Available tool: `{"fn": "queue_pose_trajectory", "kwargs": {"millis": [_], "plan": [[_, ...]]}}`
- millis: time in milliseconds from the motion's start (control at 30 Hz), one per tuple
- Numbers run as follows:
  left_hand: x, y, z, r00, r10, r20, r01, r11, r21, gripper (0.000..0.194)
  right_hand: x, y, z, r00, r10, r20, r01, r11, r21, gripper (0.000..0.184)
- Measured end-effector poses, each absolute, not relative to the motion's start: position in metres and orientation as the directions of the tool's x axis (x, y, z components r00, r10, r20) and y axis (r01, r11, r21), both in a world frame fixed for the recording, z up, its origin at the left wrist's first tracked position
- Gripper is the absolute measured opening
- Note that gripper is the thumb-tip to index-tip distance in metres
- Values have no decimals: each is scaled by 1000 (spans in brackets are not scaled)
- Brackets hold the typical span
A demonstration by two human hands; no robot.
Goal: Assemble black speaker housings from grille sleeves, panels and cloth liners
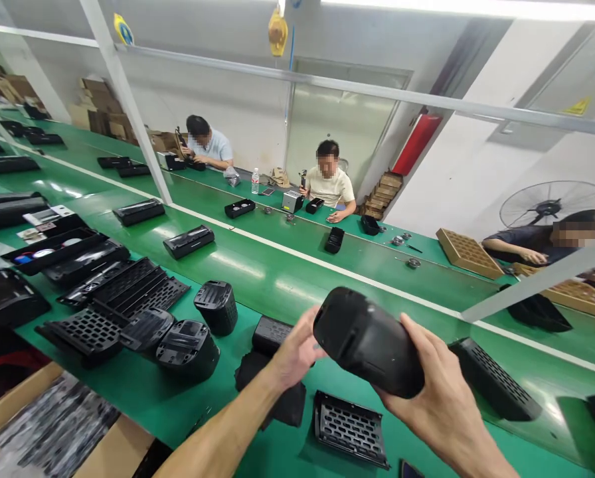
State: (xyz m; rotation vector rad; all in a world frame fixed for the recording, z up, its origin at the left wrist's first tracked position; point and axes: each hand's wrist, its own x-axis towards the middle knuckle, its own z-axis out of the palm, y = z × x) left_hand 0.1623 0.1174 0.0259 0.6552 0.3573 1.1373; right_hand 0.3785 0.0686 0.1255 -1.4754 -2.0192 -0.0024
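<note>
A black, rounded plastic speaker housing [370,342] is held tilted above the green bench, smooth side up. My right hand [439,392] wraps its right end, with the thumb underneath and the fingers over the far side. At the left end my left hand [297,352] grips the edge, its fingertips partly hidden behind the housing. Below lies a perforated black grille shell [350,428] on the bench. A dark cloth-like piece [290,401] and another black housing [272,332] sit beneath my left forearm and hand.
Several black housings [215,305] and grille panels [143,292] crowd the left. A cardboard box [113,445] of wrapped parts stands front left. On the green conveyor [257,265] lie more housings, including a slotted one [497,378] at right. Across it, co-workers [332,182] sit behind white posts [536,285].
</note>
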Motion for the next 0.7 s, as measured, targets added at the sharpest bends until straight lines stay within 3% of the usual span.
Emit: {"fn": "queue_pose_trajectory", "kwargs": {"millis": [67,100,200,267,333,400,467,633,700], "plan": [[138,123,50,366,910,195,-593,67,802,114,387,72,131,-349,829,437,901,426,-88,102],[130,125,61,415,887,204,-458,9,889,119,390,73,133,-388,830,401,899,436,-33,103],[122,125,77,427,888,173,-215,-86,973,108,395,74,131,-425,836,346,882,468,-48,102],[123,123,74,383,910,160,-213,-82,974,102,403,73,126,-391,846,362,872,466,-148,102],[121,121,66,350,923,163,-264,-70,962,100,416,68,120,-259,896,360,858,385,-340,106],[118,121,60,333,926,178,-314,-70,947,98,427,62,112,-94,958,270,767,243,-594,107],[114,122,59,328,922,204,-342,-85,936,95,432,55,105,-1,987,161,628,126,-768,101],[119,122,65,329,922,202,-313,-95,945,88,418,45,92,169,970,175,518,63,-853,82],[125,123,63,310,940,145,-266,-61,962,86,415,45,87,218,972,92,402,-4,-916,81]]}}
